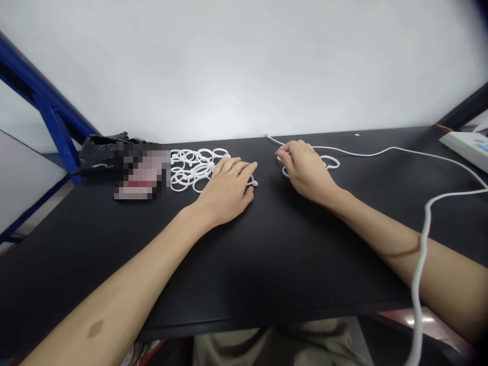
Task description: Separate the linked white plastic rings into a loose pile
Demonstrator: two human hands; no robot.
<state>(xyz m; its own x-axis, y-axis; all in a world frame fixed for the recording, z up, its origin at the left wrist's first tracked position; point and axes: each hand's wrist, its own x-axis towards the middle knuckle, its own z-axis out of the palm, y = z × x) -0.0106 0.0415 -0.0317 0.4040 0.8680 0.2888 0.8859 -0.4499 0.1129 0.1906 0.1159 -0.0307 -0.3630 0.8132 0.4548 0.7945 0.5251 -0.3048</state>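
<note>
A heap of several white plastic rings (192,169) lies on the black table (244,254) at the back left of centre. My left hand (227,190) rests palm down at the heap's right edge, fingers stretched flat, fingertips touching the nearest rings. My right hand (305,170) lies further right, fingers curled down over two white rings (331,162) that lie apart from the heap; its fingertips press on them, and part of the rings is hidden under the hand.
A thin white cable (385,151) runs from the table's back edge to the right, and a thicker white cable (421,254) crosses my right forearm. A black bag (102,145) and a blurred-out object sit at the left. A white power strip (467,147) sits far right.
</note>
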